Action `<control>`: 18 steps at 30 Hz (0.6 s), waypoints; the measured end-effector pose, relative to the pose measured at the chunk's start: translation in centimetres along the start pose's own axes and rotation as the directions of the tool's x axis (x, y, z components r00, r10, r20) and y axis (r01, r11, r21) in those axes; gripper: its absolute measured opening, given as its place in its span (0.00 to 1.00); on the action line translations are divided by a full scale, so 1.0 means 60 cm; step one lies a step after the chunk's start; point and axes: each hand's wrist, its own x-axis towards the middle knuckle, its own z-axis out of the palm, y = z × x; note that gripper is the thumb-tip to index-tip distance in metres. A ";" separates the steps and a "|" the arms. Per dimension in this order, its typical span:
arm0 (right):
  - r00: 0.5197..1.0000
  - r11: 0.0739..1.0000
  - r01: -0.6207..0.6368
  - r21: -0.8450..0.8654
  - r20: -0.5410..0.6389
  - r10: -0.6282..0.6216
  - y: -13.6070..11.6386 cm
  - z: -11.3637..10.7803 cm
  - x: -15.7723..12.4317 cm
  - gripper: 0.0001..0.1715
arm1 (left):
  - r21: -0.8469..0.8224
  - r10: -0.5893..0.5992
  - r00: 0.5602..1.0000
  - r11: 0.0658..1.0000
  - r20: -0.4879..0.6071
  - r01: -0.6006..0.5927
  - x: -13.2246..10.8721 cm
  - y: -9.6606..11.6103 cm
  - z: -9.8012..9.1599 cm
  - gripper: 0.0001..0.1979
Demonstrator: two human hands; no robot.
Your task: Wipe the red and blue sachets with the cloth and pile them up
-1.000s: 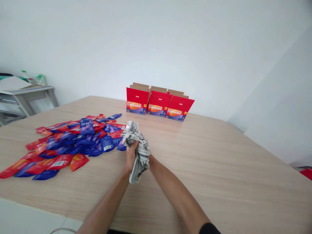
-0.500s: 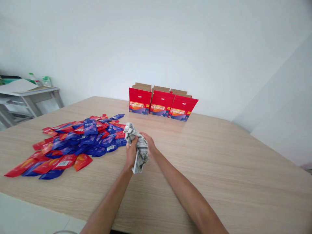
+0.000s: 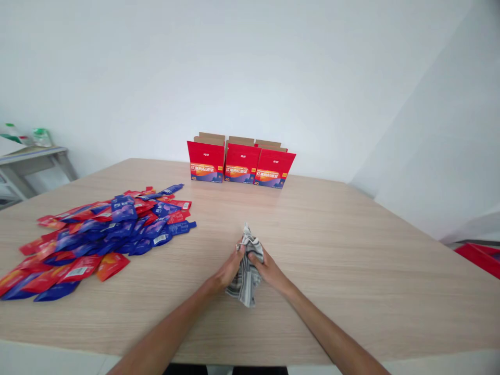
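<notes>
A grey-and-white striped cloth (image 3: 246,284) is bunched up between my two hands over the middle of the table. My left hand (image 3: 232,266) grips its left side, thumb on top. On the right side my right hand (image 3: 269,268) is closed on the same cloth, its thumb pressed toward the other. The cloth's lower end hangs loose toward me; the fingers beneath it are hidden. To the left lies a heap of red and blue pouches (image 3: 125,229), apart from both hands.
Three open red boxes, a left one (image 3: 206,161), a middle one (image 3: 242,163) and a right one (image 3: 274,167), stand side by side near the wall. A side desk (image 3: 35,154) with small items is at far left. Something red (image 3: 478,258) shows at the right edge.
Both hands have brought the cloth lower and nearer to me. My right thumb now shows on top of it. The view has turned right, bringing the red thing into sight.
</notes>
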 end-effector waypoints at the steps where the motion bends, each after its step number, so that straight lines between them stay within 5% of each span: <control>1: 1.000 0.999 0.007 -0.048 -0.029 -0.008 0.001 -0.007 -0.011 0.29 | 0.090 0.038 0.998 0.995 0.049 -0.042 -0.002 0.002 -0.001 0.27; 5: 0.993 0.961 0.061 -0.268 -0.079 -0.085 -0.002 -0.030 -0.052 0.33 | 0.392 0.148 0.970 0.894 0.195 -0.215 -0.002 0.007 -0.009 0.29; 10: 0.993 0.860 0.066 -0.506 -0.054 -0.108 0.003 -0.098 -0.087 0.40 | 0.402 0.131 0.988 0.903 0.083 -0.153 0.008 -0.010 -0.019 0.31; 13: 0.978 0.774 -0.050 -0.631 -0.190 -0.091 0.021 -0.186 -0.103 0.36 | 0.344 0.095 0.995 0.935 -0.005 -0.088 0.012 -0.024 -0.022 0.32; 18: 0.884 0.561 -0.321 -0.763 -0.454 -0.110 0.043 -0.393 -0.145 0.27 | 0.328 0.110 0.994 0.939 -0.004 -0.103 0.013 -0.029 -0.020 0.28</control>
